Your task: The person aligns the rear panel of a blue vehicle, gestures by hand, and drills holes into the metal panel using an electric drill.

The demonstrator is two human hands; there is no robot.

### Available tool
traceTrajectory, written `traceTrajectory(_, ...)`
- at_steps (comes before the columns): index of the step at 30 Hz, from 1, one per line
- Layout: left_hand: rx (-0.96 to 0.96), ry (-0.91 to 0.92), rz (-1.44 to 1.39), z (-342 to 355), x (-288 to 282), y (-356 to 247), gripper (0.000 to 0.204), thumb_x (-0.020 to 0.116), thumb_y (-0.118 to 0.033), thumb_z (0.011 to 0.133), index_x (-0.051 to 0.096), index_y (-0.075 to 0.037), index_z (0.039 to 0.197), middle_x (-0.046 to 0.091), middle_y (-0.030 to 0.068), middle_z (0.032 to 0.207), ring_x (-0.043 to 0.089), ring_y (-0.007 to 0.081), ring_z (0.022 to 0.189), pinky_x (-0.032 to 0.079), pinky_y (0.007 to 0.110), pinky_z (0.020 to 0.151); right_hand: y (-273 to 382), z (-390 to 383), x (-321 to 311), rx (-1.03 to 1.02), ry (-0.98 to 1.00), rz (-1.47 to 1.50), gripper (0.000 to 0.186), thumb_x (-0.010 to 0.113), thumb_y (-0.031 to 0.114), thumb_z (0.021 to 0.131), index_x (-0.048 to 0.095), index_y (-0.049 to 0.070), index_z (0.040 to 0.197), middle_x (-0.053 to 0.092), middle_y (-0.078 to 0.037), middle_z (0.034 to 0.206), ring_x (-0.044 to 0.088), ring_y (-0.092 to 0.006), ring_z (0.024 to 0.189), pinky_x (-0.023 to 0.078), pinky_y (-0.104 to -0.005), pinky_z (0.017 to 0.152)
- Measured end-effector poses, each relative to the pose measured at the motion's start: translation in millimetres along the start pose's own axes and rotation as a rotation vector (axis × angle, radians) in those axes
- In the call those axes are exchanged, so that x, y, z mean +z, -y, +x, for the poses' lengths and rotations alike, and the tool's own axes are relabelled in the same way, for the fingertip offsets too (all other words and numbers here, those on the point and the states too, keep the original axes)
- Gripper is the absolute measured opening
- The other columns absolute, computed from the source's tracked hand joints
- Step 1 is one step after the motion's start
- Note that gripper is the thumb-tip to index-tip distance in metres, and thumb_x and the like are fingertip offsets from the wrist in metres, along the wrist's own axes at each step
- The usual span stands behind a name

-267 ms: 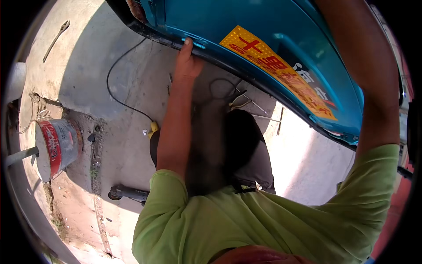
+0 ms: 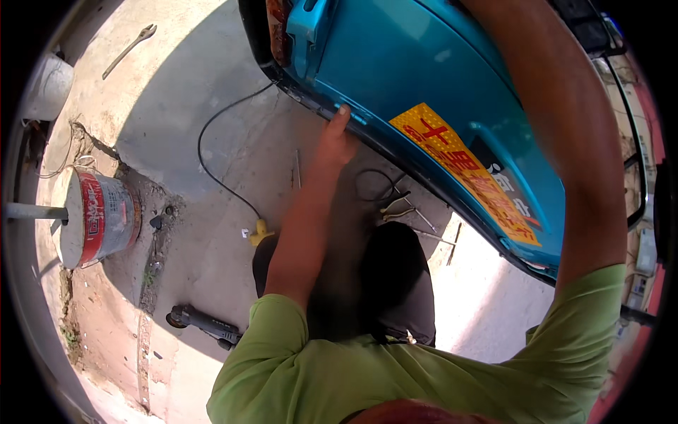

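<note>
A glossy teal vehicle body panel point(image 2: 395, 63) fills the upper right, with a yellow sticker point(image 2: 459, 173) along its lower part. My left hand point(image 2: 335, 145) is at the black lower edge point(image 2: 388, 138) of this body. Its thumb points up onto the edge beside a small teal hinge point(image 2: 360, 116), and its other fingers curl underneath, mostly hidden. My right arm point(image 2: 572, 106) reaches up across the panel's right side. Its hand lies beyond the top of the picture, so what it touches does not show.
Pliers point(image 2: 399, 212) and thin metal rods lie on the concrete below the panel. A black cable point(image 2: 205, 134) runs to a yellow connector point(image 2: 260, 232). An angle grinder point(image 2: 205, 324) lies at lower left, near a red-and-white bucket point(image 2: 106, 215) with a pole. A wrench point(image 2: 129, 51) rests farther off.
My view has shifted, so the panel and floor items sit lower, with the panel's left end showing more. My left hand stays at the same edge by the hinge.
</note>
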State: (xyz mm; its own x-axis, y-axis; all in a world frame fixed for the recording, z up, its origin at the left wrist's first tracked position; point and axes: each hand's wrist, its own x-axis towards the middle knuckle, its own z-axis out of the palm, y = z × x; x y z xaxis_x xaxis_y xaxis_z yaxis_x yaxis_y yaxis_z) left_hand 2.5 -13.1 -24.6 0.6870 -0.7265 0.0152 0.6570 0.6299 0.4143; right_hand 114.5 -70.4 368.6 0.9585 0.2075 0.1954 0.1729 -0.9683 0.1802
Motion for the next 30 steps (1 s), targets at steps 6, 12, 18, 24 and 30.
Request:
traceTrajectory(6,-0.037,-0.091,-0.045,-15.7,0.6,-13.8,0.074,0.075,-0.045,0.095,0.044,-0.011,0.153,0.053,0.0077,0.149,0.049,0.0308,0.136,0.037,0.051,0.118,30.7,-4.0,-44.1,0.047,0.171,0.265,0.080,0.054,0.075,0.086,0.081,0.003,0.106,0.075,-0.023,0.101,0.072,-0.0355,0.093,0.056,-0.0468,0.082)
traceTrajectory(12,-0.073,-0.108,-0.082,-9.7,15.4,-8.6,0.077,0.077,-0.044,0.093,0.042,-0.009,0.153,0.054,0.0091,0.149,0.050,0.0320,0.136,0.039,0.051,0.117,29.7,-13.4,-59.7,0.175,0.137,0.464,0.061,0.063,0.057,0.085,0.080,-0.001,0.094,0.074,-0.024,0.091,0.072,-0.0363,0.084,0.057,-0.0453,0.078)
traceTrajectory(18,-0.017,-0.151,-0.070,-12.5,13.8,-13.8,0.078,0.078,-0.045,0.092,0.043,-0.008,0.151,0.055,0.0110,0.146,0.053,0.0322,0.133,0.042,0.051,0.115,39.8,-3.1,-57.1,0.232,0.139,0.447,0.059,0.064,0.054,0.084,0.080,-0.002,0.094,0.075,-0.024,0.090,0.074,-0.0354,0.084,0.058,-0.0451,0.078)
traceTrajectory(24,-0.051,-0.126,-0.144,-13.2,11.4,-9.7,0.071,0.077,-0.045,0.093,0.049,-0.007,0.145,0.060,0.0103,0.140,0.056,0.0304,0.130,0.044,0.048,0.114,22.7,-6.4,-57.8,0.074,0.177,0.555,0.058,0.066,0.053,0.085,0.079,-0.003,0.089,0.074,-0.023,0.084,0.074,-0.0344,0.079,0.058,-0.0441,0.075)
traceTrajectory(30,-0.079,-0.184,-0.090,-12.9,13.4,-5.9,0.067,0.076,-0.045,0.094,0.051,-0.007,0.144,0.061,0.0090,0.138,0.058,0.0288,0.127,0.046,0.048,0.112,29.1,-7.7,-64.0,0.102,0.197,0.514,0.057,0.065,0.053,0.087,0.079,-0.003,0.089,0.074,-0.021,0.082,0.073,-0.0329,0.079,0.058,-0.0434,0.075)
